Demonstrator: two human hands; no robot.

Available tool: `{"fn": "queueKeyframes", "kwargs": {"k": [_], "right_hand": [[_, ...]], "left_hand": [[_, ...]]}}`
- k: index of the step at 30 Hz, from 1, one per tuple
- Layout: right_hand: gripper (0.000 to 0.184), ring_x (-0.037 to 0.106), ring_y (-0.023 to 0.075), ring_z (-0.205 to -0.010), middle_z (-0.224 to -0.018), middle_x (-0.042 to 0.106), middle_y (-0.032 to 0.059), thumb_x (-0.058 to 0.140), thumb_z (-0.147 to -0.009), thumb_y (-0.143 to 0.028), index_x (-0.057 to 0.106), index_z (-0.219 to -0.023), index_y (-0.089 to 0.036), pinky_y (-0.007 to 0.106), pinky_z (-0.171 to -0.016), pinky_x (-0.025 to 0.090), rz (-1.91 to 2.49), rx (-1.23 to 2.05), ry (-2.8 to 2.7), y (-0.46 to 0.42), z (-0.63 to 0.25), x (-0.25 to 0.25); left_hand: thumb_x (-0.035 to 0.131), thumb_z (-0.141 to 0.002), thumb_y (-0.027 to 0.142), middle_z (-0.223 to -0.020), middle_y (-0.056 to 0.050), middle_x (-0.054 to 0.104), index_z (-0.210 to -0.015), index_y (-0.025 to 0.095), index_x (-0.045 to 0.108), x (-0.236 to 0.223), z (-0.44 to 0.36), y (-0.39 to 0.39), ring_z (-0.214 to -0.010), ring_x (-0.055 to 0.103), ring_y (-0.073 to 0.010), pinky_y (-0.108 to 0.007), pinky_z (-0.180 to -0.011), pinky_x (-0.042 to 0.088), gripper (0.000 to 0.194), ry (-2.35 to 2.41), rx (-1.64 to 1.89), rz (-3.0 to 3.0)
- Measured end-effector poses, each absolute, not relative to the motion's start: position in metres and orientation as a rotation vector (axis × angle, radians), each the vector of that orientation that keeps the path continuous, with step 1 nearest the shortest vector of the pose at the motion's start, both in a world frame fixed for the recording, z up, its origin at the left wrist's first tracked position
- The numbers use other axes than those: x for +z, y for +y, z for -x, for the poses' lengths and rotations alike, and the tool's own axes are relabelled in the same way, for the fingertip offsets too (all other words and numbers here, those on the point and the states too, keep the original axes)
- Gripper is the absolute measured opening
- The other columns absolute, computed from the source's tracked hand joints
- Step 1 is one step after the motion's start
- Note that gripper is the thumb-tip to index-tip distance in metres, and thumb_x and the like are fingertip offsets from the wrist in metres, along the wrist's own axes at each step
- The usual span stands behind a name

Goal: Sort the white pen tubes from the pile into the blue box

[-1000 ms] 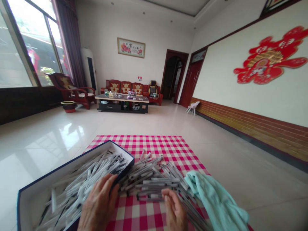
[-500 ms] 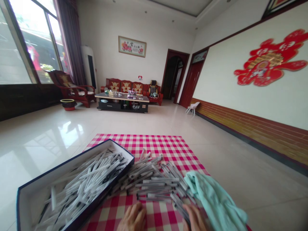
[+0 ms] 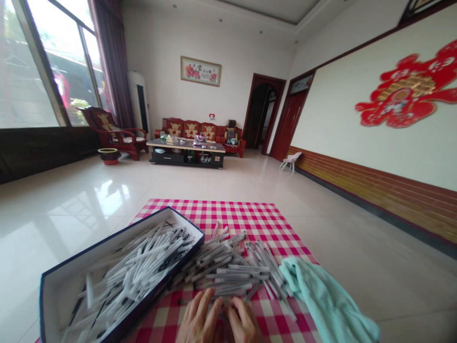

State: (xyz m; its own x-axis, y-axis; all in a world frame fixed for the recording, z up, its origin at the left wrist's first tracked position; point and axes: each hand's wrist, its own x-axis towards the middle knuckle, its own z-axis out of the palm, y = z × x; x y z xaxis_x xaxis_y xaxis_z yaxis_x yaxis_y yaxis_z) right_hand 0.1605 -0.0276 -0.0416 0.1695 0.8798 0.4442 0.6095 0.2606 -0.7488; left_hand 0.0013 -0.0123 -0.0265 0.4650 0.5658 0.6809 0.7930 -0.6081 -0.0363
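Observation:
A loose heap of slim white-and-grey pens (image 3: 228, 272) lies on a pink-and-white checked cloth (image 3: 228, 224). At its near edge, my left hand (image 3: 198, 319) and my right hand (image 3: 243, 322) sit close together, fingers curled over the pen ends. Whether they grip any pens is hidden. To the left stands an open, navy-edged white box (image 3: 107, 243), full of similar pens (image 3: 132, 267) lying at mixed angles. A crumpled pale turquoise towel (image 3: 321, 300) lies to the right of the heap, partly on the cloth.
The cloth lies on a glossy tiled floor (image 3: 71, 200). Far ahead stand a low coffee table (image 3: 185, 152) holding assorted items, a red wooden sofa (image 3: 189, 129), and an armchair (image 3: 114, 133). No other person is in view.
Both hands have moved together onto the near edge of the heap; a second ago my left hand was at the box. The view has shifted slightly, and some pens near my hands have moved.

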Motion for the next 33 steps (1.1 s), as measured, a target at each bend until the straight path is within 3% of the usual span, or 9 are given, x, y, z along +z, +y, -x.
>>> {"fn": "queueKeyframes", "kwargs": {"k": [4,6,9,14,20,27,33], "right_hand": [[0.034,0.065,0.0246,-0.085,-0.09,0.073,0.0008,0.055,-0.077,-0.015,0.07,-0.098,-0.037,0.033,-0.078,0.053,1.299,0.56,-1.637,-0.015,-0.143,-0.016],[0.047,0.065,0.0238,-0.092,-0.099,0.071,0.0021,0.049,-0.075,-0.007,0.066,-0.108,-0.034,0.032,-0.081,0.053,1.229,0.594,-1.776,-0.014,-0.142,-0.002],[0.067,0.057,0.0248,-0.111,-0.119,0.063,0.0055,0.046,-0.06,0.001,0.059,-0.12,-0.027,0.035,-0.097,0.045,1.145,0.505,-1.949,-0.014,-0.155,0.021],[0.04,0.052,0.025,-0.116,-0.122,0.059,0.0121,0.046,-0.079,-0.013,0.059,-0.117,-0.016,0.036,-0.099,0.041,1.551,0.076,-1.989,0.019,-0.21,0.059],[0.04,0.059,0.035,-0.102,-0.112,0.064,0.0229,0.046,-0.084,-0.025,0.056,-0.119,-0.007,0.048,-0.086,0.042,2.083,-0.054,-1.912,0.083,-0.255,0.066],[0.039,0.064,0.0304,-0.092,-0.103,0.067,0.02,0.047,-0.085,-0.032,0.059,-0.116,-0.013,0.037,-0.075,0.045,2.23,0.015,-1.891,0.096,-0.247,0.05],[0.038,0.063,0.0295,-0.093,-0.106,0.065,0.0183,0.044,-0.086,-0.028,0.059,-0.117,-0.012,0.036,-0.08,0.044,2.118,0.022,-1.942,0.079,-0.232,0.04]], "left_hand": [[0.05,-0.081,0.027,-0.117,-0.012,0.064,-0.125,0.017,0.052,-0.014,0.006,-0.01,-0.104,0.06,-0.0262,-0.035,-0.079,0.052,0.045,-1.178,-0.906,2.372],[0.049,-0.081,0.028,-0.115,-0.012,0.065,-0.125,0.017,0.052,-0.01,0.01,-0.007,-0.103,0.06,-0.0258,-0.036,-0.08,0.05,0.046,-1.177,-0.924,2.369],[0.051,-0.082,0.029,-0.115,-0.011,0.064,-0.119,0.02,0.057,-0.014,0.013,-0.003,-0.103,0.059,-0.0262,-0.038,-0.081,0.05,0.039,-1.22,-0.892,2.351],[0.048,-0.085,0.03,-0.121,-0.011,0.059,-0.107,0.023,0.063,-0.029,0.01,-0.002,-0.105,0.058,-0.0262,-0.037,-0.078,0.053,0.027,-1.252,-0.949,2.285],[0.054,-0.082,0.027,-0.123,-0.011,0.059,-0.108,0.022,0.062,-0.018,0.012,-0.005,-0.106,0.059,-0.0257,-0.034,-0.079,0.055,0.028,-1.238,-0.881,2.334],[0.055,-0.081,0.027,-0.121,-0.011,0.06,-0.105,0.021,0.064,-0.015,0.011,-0.005,-0.104,0.06,-0.0257,-0.034,-0.078,0.057,0.027,-1.223,-0.86,2.322],[0.055,-0.079,0.024,-0.119,-0.012,0.061,-0.103,0.02,0.064,-0.014,0.01,-0.006,-0.102,0.06,-0.0263,-0.035,-0.077,0.057,0.026,-1.247,-0.848,2.332]]}}
